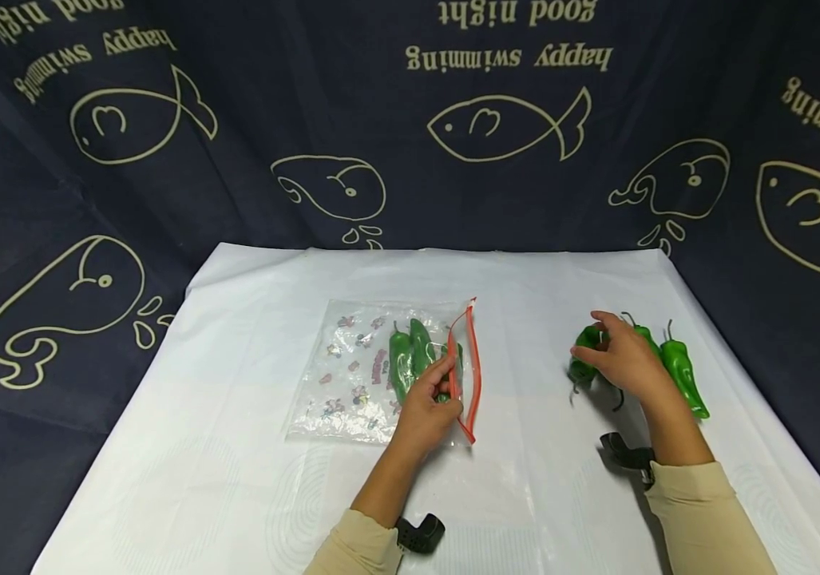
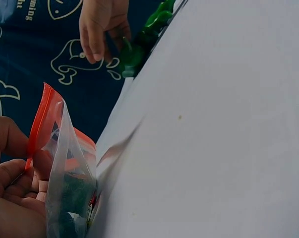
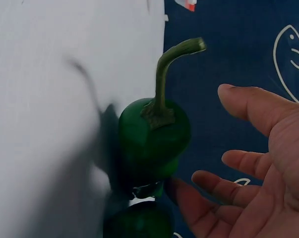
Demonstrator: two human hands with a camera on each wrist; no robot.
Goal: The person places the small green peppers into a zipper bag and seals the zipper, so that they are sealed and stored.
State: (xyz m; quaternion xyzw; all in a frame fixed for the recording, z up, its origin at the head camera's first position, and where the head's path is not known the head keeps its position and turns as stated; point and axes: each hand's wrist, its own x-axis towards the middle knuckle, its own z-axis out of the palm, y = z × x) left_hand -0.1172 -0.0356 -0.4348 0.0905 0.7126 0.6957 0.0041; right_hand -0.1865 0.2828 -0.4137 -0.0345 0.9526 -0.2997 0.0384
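A clear zip bag [image 1: 316,399] with a printed pattern and red zip strips [image 1: 476,359] lies on the table with several green peppers [image 1: 400,359] inside. My left hand [image 1: 420,411] pinches one red strip at the bag's mouth, holding it apart from the other strip. In the left wrist view, thumb and fingers grip that red edge [image 2: 38,119]. My right hand [image 1: 625,359] hovers over loose green peppers at the table's right, fingers spread and holding nothing. Nearest to it is a green pepper [image 3: 154,144] with a curved stem, beside the fingertips in the right wrist view.
Another green pepper [image 1: 681,371] lies right of my right hand, near the table's right side. A white cloth [image 1: 237,495] covers the table. Dark blue fabric with fish and whale drawings [image 1: 510,200] hangs behind and at both sides. Each wrist wears a black camera mount [image 1: 420,533].
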